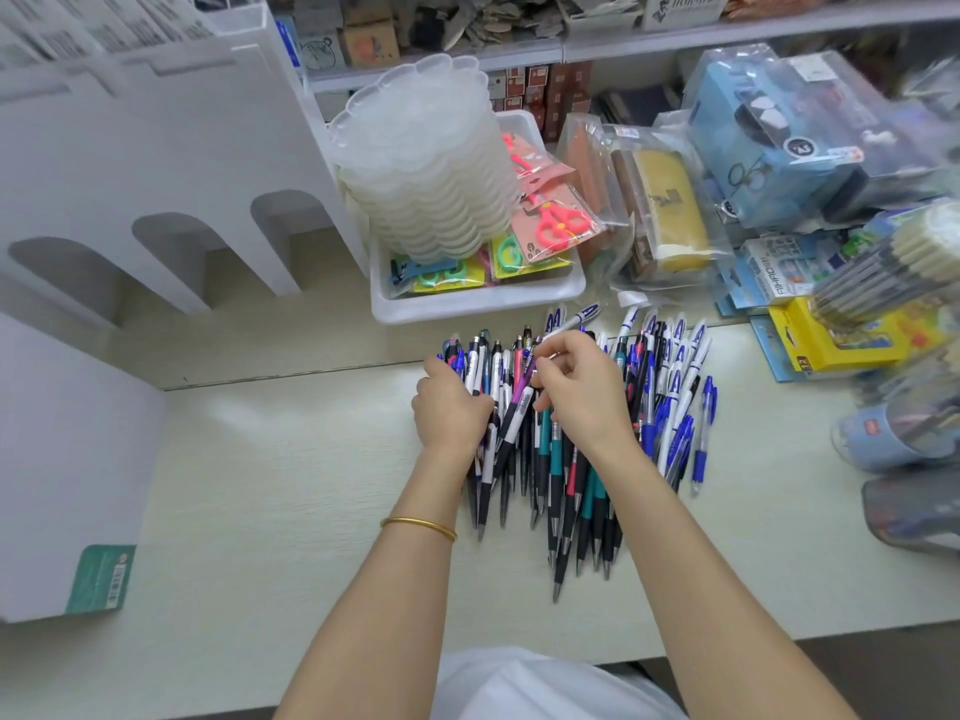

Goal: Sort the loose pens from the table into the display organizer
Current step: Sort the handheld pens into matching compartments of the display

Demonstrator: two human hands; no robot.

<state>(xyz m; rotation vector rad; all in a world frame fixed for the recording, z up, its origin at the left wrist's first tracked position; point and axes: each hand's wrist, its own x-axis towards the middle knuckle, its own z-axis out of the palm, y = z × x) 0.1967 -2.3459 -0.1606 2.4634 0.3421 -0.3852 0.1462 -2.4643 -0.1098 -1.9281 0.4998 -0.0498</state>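
Gripping pens (571, 459) at pile's nine o'clock edge with left hand (449, 410), pinching one with right hand (584, 394). Best to gather matching ones, tips aligned, for display organizer (156, 174).

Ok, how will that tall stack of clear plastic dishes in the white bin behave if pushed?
Probably light: the stack of dishes looks thin and translucent. It stands tall and leaning, so a high push would likely topple or fan it. The wall of the white bin may stop its base sliding.

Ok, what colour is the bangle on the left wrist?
Gold: a thin, plain bangle round the left wrist, clearest in the head view.
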